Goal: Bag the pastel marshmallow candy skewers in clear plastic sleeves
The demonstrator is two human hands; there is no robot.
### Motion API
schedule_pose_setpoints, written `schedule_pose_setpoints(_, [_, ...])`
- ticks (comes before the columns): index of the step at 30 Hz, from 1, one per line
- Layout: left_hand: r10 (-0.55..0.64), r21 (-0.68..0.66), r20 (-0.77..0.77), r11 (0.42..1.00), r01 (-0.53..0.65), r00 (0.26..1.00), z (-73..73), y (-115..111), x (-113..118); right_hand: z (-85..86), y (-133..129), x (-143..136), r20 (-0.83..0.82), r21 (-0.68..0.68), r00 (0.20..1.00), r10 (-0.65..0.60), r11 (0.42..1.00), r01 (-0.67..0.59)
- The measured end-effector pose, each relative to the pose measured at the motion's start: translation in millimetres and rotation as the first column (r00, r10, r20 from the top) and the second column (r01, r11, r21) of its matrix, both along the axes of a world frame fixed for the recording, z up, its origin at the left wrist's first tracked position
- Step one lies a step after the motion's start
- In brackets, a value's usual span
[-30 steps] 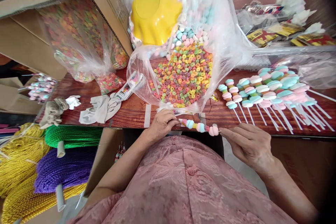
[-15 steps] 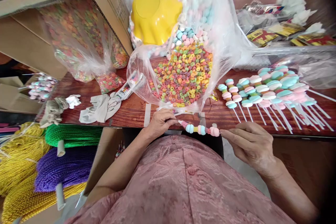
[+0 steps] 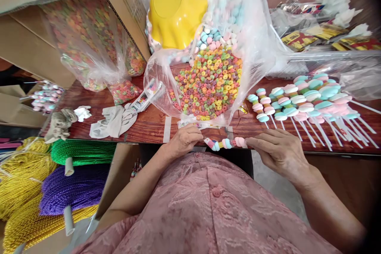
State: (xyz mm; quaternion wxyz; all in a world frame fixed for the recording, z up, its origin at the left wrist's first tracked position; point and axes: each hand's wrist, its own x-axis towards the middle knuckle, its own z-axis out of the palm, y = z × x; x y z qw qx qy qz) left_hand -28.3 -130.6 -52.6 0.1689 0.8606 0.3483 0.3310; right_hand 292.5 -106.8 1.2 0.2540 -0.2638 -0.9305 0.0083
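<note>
L grip (image 3: 187, 139) pinching candy skewer (image 3: 226, 143) at L end, R grip (image 3: 279, 153) pinching R end. Skewer ~horiz at desk (image 3: 145, 125) near edge; gummy rings (image 3: 211, 83) in bag (image 3: 254, 55) just beyond.

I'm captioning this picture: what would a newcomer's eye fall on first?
Probably the upside-down yellow scalloped bowl at top centre, beyond the ring candies heaped on clear plastic. Next, perhaps the pastel marshmallow skewers on the table at right, and the similar held skewer between left hand and right hand.

The candy skewer (image 3: 226, 143) is pink and blue (pale).
</note>
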Motion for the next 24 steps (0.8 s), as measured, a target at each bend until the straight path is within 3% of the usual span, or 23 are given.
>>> schedule_pose_setpoints(7, [-0.042,0.019,-0.142,0.999,0.045,0.989,5.4,-1,-4,4.2,8,-4,0.048,0.055,0.999,-0.025,0.998,0.023])
schedule_pose_setpoints(12, [-0.087,0.004,-0.209,0.996,0.090,0.974,10.5,3,-6,6.5,9,-4,0.018,-0.011,1.000,0.003,1.000,-0.003])
schedule_pose_setpoints(17, [-0.106,-0.026,-0.113,0.994,0.104,0.988,11.3,7,1,3.4,6,-11,-0.071,-0.081,0.997,0.007,0.997,-0.013])
schedule_pose_setpoints(24, [-0.053,-0.066,-0.003,0.996,0.052,0.999,10.7,9,4,-3.1,-2,-13,-0.255,-0.119,0.960,-0.114,0.989,0.086])
